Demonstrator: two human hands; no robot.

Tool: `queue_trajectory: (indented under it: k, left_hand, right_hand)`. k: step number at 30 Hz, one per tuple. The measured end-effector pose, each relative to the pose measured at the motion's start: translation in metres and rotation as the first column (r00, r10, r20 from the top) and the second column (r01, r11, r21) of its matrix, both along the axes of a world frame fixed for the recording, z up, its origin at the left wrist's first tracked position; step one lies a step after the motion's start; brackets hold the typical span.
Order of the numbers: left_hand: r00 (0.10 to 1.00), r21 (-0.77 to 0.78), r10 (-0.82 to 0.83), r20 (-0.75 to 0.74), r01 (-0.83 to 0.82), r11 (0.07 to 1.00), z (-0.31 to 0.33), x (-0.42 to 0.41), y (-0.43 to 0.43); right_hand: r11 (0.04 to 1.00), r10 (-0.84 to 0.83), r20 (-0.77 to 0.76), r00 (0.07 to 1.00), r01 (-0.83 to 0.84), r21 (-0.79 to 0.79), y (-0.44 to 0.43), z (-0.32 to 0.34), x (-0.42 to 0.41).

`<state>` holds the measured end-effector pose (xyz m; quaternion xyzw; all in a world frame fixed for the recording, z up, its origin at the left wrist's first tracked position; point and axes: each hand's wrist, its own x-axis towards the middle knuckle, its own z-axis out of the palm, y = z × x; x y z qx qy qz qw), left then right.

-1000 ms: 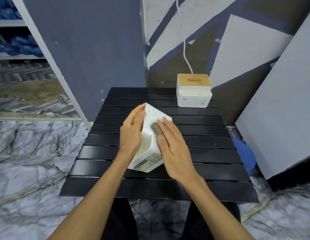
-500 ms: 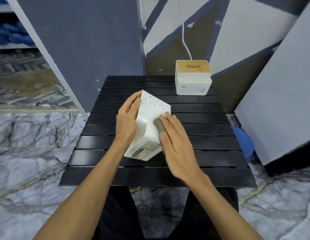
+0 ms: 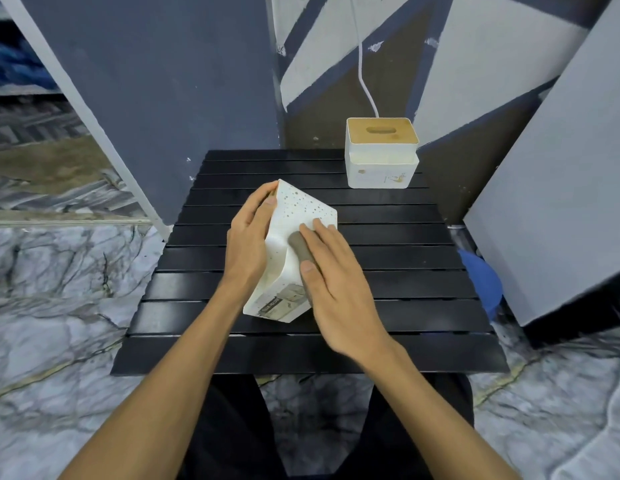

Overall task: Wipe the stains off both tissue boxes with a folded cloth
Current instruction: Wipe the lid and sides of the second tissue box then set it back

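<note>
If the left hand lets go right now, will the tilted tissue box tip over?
Probably: the tilted tissue box rests on its lower end, steadied by the left hand. It looks stiff, since the right hand pressing the cloth leaves no dent.

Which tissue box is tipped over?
The near tissue box, tilted with its speckled side up and a cloth pressed on it. The far tissue box, with the wooden lid, stands upright.

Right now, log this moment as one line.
left hand: holds near box tilted | right hand: presses cloth on its face | far box: upright, untouched
</note>
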<state>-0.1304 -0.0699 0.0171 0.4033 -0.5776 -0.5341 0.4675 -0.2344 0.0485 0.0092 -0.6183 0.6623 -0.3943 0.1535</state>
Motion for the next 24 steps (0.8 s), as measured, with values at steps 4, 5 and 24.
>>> queue_trajectory:
  k: [4,5,24]
  left_hand:
    - [1.0,0.012,-0.019,0.008,0.019,1.0,0.001,0.001,0.0]
    - [1.0,0.01,-0.018,0.011,0.017,1.0,0.0,0.0,0.0]
    - [0.98,0.131,-0.088,0.18,0.065,0.989,0.018,-0.002,-0.009]
  right_hand:
    - [1.0,0.006,-0.014,1.0,-0.006,0.01,-0.024,0.007,-0.01]
    - [1.0,-0.009,0.008,1.0,0.009,0.011,-0.025,0.008,-0.015]
    - [1.0,-0.005,0.05,0.999,0.005,0.011,-0.014,0.008,-0.014]
